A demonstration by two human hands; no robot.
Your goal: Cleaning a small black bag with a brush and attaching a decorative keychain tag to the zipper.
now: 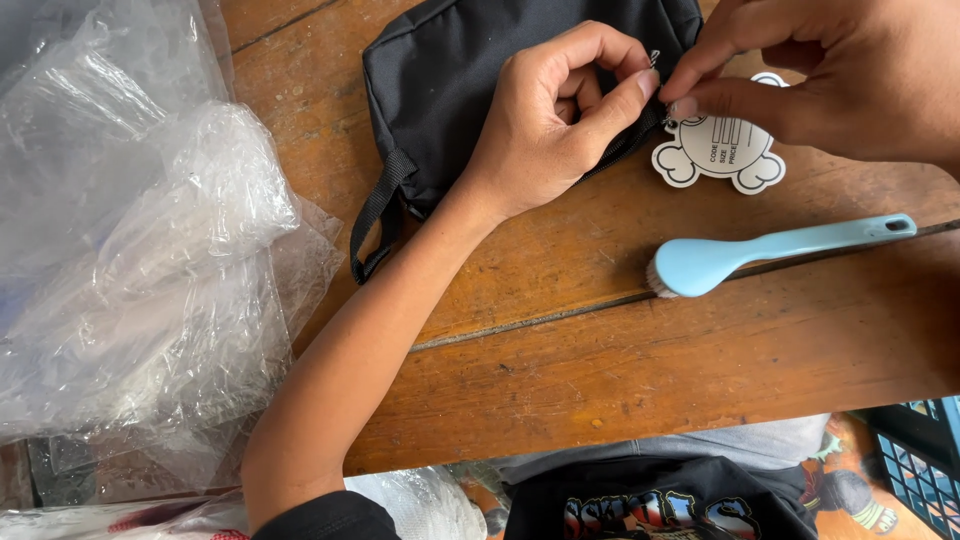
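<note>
The left hand point(555, 120) has its fingers point(625, 95) pinching the edge of a black pouch point(450, 70) at the worktop's point(620, 370) far side. The right hand's point(830, 80) fingers pinch a white paper tag point(722, 150) beside it. A pale blue brush point(740, 258) lies nearer; crumpled clear plastic point(140, 250) sits left.

The worktop was a wooden table point(620, 350) of broad, worn brown planks with dark seams between them — scratched and spotted. Soft, even daylight fell on it. Crumpled clear plastic sheeting point(130, 250) lay heaped at its left end — a dark crate corner point(925, 455) showed below.
</note>
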